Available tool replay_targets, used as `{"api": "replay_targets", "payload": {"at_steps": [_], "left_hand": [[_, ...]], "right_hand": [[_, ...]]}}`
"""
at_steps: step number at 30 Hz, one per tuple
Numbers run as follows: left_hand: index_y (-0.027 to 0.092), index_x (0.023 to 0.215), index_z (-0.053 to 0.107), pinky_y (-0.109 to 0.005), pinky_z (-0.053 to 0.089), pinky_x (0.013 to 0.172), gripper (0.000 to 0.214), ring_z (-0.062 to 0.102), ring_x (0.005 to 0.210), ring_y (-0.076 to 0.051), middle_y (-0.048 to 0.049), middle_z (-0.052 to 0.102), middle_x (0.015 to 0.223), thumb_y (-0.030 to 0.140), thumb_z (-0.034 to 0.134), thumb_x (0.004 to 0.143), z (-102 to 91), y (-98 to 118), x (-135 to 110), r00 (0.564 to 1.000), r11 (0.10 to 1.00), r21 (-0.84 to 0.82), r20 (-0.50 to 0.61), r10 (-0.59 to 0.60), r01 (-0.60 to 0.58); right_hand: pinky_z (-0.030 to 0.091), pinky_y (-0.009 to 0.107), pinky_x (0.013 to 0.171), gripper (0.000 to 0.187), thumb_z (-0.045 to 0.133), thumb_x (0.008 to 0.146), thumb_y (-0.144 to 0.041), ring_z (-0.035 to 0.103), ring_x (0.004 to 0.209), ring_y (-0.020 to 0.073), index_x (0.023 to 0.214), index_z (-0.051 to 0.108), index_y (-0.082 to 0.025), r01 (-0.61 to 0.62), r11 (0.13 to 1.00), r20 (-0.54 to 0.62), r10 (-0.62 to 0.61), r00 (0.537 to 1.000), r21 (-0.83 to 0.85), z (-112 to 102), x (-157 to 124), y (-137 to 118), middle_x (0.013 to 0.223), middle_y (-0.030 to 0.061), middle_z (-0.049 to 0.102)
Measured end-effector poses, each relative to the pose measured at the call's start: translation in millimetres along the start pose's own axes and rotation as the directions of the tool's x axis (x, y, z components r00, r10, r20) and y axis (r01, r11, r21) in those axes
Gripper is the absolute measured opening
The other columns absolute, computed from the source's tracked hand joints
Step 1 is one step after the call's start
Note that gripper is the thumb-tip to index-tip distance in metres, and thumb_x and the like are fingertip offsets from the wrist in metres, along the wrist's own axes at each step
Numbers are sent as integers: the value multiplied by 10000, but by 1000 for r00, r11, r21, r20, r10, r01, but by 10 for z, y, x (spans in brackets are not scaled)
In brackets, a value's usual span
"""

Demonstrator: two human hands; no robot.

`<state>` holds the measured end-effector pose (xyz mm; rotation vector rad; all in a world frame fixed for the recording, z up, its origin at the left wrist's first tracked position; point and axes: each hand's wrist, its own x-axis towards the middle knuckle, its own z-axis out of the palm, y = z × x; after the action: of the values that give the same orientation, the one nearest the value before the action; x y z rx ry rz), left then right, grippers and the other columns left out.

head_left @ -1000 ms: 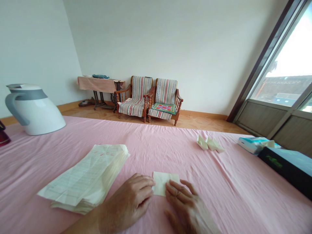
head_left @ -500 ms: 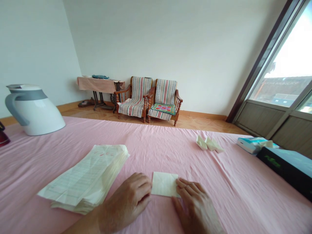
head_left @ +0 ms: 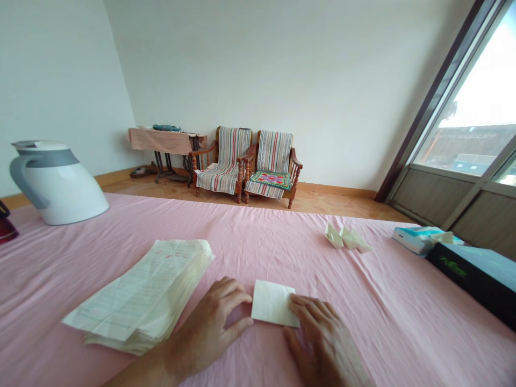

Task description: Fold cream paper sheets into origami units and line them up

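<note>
A small folded cream paper lies flat on the pink tablecloth near the front edge. My left hand rests at its left edge, fingers curved, thumb and fingertips touching the paper's side. My right hand lies on the paper's right edge with fingers stretched flat, pressing it down. To the left sits a thick stack of lined paper sheets. Folded paper boats stand farther back on the right.
A white electric kettle stands at the far left, a dark red object beside it. A tissue box and a black box sit at the right. Two striped armchairs and a side table stand by the wall.
My right hand slid from on top of the paper to its right edge, uncovering the folded square. My left hand's fingers loosened and spread slightly at the left edge.
</note>
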<state>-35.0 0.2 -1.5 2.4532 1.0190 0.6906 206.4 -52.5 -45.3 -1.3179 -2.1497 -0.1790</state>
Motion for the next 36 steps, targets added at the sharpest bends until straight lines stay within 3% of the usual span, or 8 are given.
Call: {"api": "replay_targets", "payload": {"at_steps": [7,13,17,22,28,36], "left_hand": [[239,1100,610,-316,445,927,377,554,1020,-187,-8,611,1041,54,681,779,5,7,-10,999,993,-113,-4,37,-37],[246,1166,584,-308,439,958,387,554,1072,-186,-18,619,1109,118,680,813,-11,48,-36,997,982,-174,26,75,-69],[224,1084,574,-302,451,924,335,581,1021,-180,-6,633,1058,67,642,796,12,70,-32,1000,979,-205,29,-2,8],[222,1056,552,-326,435,917,359,559,1015,-186,-5,604,1044,25,635,767,40,58,-5,996,983,-174,-42,-74,65],[192,830,610,-362,424,866,82,547,950,-215,-20,591,930,123,654,823,62,47,19,996,997,-25,-44,-77,76],[238,983,682,-350,420,893,163,551,977,-212,-23,605,967,177,660,833,91,12,42,992,991,-68,-58,-116,112]], "right_hand": [[515,409,877,411,534,863,-232,598,1088,278,1264,518,-144,-10,997,-107,17,994,71,134,-14,0,1227,151,626],[528,390,870,441,574,871,-292,608,1074,273,1282,494,-153,39,995,-111,-29,993,87,84,12,-33,1210,144,637],[535,360,865,440,609,870,-324,618,1060,257,1263,504,-156,55,996,-70,-50,996,74,8,22,-63,1195,133,644],[536,377,844,424,602,833,-209,616,1049,262,1245,515,-157,7,999,-40,-5,999,40,23,7,6,1182,130,646],[513,398,854,324,574,827,-157,603,1036,255,1150,574,-181,67,995,36,-70,997,80,35,8,-2,1178,112,643],[504,391,820,295,559,818,-143,607,979,251,1105,597,-199,39,993,14,-41,999,109,74,6,-49,1102,87,668]]}}
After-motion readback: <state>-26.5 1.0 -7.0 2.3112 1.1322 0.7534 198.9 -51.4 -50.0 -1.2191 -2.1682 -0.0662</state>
